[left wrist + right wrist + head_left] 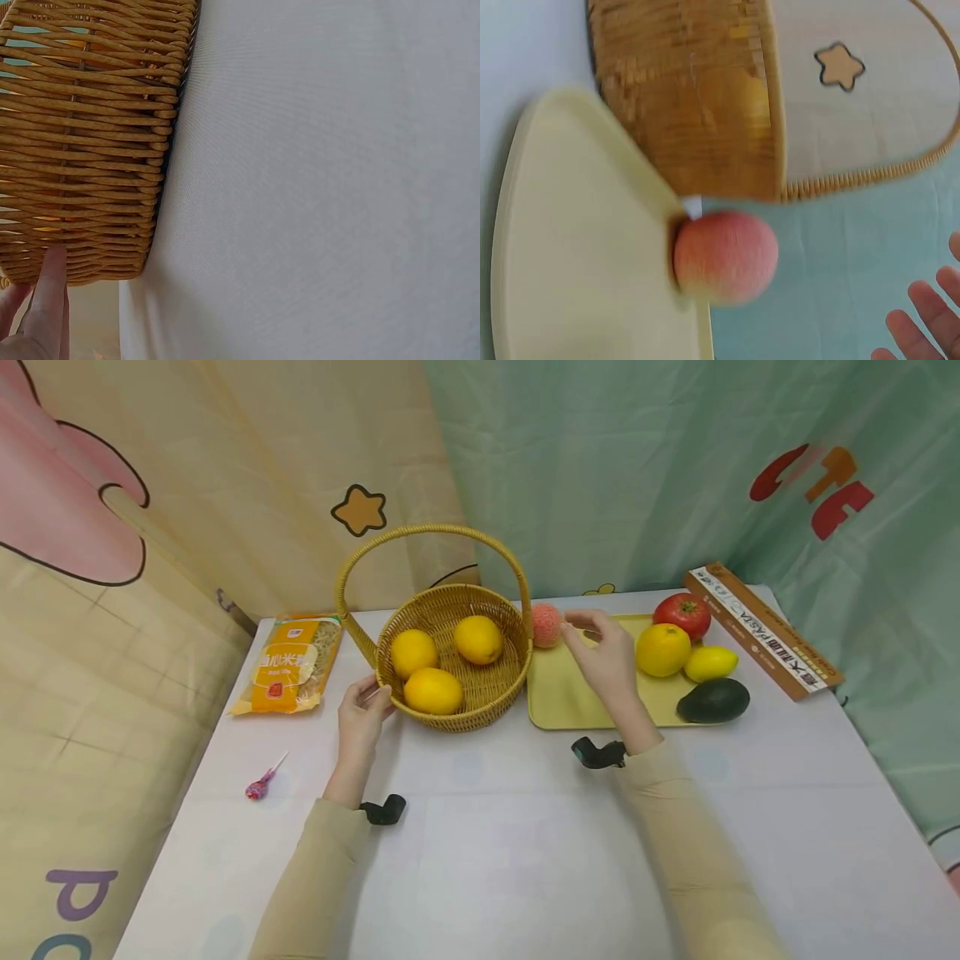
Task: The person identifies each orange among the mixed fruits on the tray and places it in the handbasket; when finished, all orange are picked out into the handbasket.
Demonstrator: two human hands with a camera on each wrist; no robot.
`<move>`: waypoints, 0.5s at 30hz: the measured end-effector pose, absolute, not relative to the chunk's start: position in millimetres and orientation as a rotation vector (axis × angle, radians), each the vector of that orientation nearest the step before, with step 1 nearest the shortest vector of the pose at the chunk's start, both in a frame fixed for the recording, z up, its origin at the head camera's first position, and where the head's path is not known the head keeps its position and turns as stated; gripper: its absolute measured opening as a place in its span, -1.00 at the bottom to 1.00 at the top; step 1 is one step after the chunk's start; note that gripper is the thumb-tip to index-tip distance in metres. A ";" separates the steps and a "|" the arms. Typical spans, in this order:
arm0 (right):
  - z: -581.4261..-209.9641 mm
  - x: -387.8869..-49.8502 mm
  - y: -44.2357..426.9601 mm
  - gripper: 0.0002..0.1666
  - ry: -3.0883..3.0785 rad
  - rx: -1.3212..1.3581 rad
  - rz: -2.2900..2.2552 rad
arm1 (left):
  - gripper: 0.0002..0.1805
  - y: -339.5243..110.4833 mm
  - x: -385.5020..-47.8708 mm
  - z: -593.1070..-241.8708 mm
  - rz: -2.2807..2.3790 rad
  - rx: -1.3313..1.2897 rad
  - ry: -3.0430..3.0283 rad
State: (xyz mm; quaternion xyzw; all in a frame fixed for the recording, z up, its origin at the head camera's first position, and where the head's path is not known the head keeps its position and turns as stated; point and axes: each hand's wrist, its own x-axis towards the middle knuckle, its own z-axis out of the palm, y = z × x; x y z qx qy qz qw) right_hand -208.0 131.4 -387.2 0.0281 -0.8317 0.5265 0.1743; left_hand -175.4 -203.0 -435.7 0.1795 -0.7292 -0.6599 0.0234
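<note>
My left hand [362, 718] touches the near left side of a wicker basket [487, 720]. In the left wrist view a straight finger [51, 281] lies along the woven outer wall. Three yellow fruits [433, 692] lie inside the basket, under its tall arched handle [431, 529]. My right hand [606, 664] is over the yellow tray [570, 720], just right of a pink peach [546, 625]. The right wrist view shows its fingers [930, 315] spread, apart from the peach, which sits at the tray's edge beside the basket.
On the tray's right are a red pomegranate-like fruit [682, 615], a round yellow fruit [663, 650], a lemon [711, 664] and an avocado [713, 701]. A long pasta box [765, 631] lies beyond. To the left are an orange food packet [288, 665] and a lollipop [258, 788].
</note>
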 end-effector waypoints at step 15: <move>-403.0 -196.4 220.7 -0.28 -2.499 -0.514 1.240 | -0.46 -202.4 -174.2 -435.1 -2.027 0.529 -2.268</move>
